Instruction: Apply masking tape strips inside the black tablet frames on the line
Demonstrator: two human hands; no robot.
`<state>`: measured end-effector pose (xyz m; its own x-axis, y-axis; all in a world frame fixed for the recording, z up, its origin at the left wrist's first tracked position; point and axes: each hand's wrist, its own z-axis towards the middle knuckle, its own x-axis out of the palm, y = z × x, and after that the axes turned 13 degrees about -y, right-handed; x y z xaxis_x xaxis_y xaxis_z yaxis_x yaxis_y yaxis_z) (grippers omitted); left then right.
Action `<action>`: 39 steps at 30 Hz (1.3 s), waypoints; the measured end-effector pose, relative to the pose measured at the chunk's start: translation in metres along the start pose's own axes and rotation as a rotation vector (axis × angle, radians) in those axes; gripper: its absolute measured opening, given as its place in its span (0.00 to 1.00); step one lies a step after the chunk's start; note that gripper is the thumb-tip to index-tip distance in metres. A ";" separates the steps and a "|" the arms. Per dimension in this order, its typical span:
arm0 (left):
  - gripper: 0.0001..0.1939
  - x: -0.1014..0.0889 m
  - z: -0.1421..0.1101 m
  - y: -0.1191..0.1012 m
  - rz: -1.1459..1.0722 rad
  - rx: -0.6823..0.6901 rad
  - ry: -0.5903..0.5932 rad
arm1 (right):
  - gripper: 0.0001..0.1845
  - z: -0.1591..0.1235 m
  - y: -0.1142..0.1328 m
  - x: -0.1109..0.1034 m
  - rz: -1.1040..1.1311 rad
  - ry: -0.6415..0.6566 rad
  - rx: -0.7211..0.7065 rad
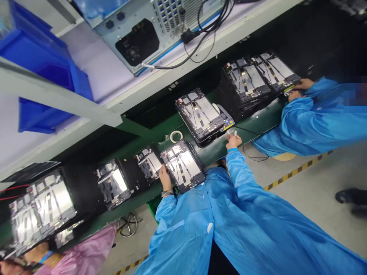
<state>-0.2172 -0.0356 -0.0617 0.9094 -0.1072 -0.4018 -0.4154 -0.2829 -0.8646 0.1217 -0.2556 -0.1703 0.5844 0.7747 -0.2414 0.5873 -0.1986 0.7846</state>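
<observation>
Head view: left hand [165,178] gripping the black edge of a metal-backed tablet frame [185,165]. Right hand [233,141] pinching a small white strip [235,132], fingers narrow.

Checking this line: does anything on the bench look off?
The stacked tablet frame looks odd: a grey piece with a coloured label sticks out from under its end, unlike the stack beside it.

**Readable markings: none**
A multicoloured rectangular label [228,124] on a black rectangular tablet housing [200,114] shows print too small to read.
</observation>
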 end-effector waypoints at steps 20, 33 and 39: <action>0.39 0.081 0.051 -0.099 0.932 0.741 0.709 | 0.42 -0.203 0.008 0.026 -0.589 1.409 -1.256; 0.35 0.093 0.078 -0.103 0.874 0.597 0.780 | 0.55 -0.221 0.035 0.032 -0.865 1.483 -1.436; 0.33 0.093 0.077 -0.112 0.895 0.547 0.808 | 0.45 -0.225 0.048 0.037 -0.737 1.431 -1.306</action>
<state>-0.0880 0.0591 -0.0255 -0.0045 -0.6423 -0.7664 -0.6563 0.5802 -0.4824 0.0460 -0.1018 -0.0129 -0.6522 0.4370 -0.6195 -0.5750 0.2474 0.7799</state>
